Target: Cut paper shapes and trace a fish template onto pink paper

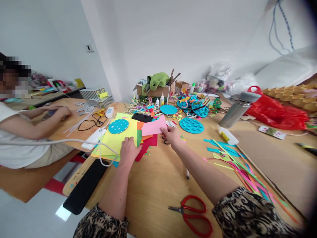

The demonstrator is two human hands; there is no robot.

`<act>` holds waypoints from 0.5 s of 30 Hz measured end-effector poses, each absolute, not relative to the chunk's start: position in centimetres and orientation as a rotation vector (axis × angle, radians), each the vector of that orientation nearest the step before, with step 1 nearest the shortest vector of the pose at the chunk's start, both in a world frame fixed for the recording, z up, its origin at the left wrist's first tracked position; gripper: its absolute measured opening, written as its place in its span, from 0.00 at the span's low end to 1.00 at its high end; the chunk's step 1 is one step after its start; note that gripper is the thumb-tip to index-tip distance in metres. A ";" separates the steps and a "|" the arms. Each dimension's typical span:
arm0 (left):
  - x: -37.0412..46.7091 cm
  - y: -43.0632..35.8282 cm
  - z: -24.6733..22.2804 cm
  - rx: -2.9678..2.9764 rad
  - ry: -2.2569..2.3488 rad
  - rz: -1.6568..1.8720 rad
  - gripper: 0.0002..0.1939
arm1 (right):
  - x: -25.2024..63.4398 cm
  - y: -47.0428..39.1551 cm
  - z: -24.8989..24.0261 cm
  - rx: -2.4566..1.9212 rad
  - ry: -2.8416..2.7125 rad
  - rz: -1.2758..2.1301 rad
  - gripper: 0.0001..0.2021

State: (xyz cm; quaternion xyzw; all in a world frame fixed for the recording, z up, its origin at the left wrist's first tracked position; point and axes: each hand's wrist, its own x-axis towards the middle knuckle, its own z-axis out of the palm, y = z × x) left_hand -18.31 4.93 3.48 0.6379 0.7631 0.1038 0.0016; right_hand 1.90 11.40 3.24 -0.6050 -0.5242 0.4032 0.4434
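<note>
My right hand [170, 135] pinches the lower right corner of a pink sheet of paper [153, 127], which is held over the paper pile. My left hand [129, 149] lies with its fingers apart on yellow paper [106, 144] at the pile's left side. A blue disc with pale squares [119, 126] rests on the yellow paper above that hand. Red paper [146, 147] and green paper [139, 137] show between the hands. Small dark-handled scissors [165, 140] lie partly hidden beside my right hand.
Red scissors [195, 211] lie near the front edge. Paper strips [237, 162], a glue bottle [228, 136] and a steel bottle [236, 110] are at right. A black phone [85, 186] is at left. A person [29, 129] sits further left. Craft pieces [198, 104] are heaped behind.
</note>
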 end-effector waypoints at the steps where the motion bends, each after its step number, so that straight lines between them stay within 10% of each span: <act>1: -18.4 5.0 3.5 1.989 2.394 0.340 0.27 | 1.7 11.8 3.1 -1.530 -1.291 1.006 0.14; 15: -18.5 5.4 3.7 1.855 2.537 0.376 0.14 | 0.0 13.2 2.8 -1.718 -1.222 1.233 0.16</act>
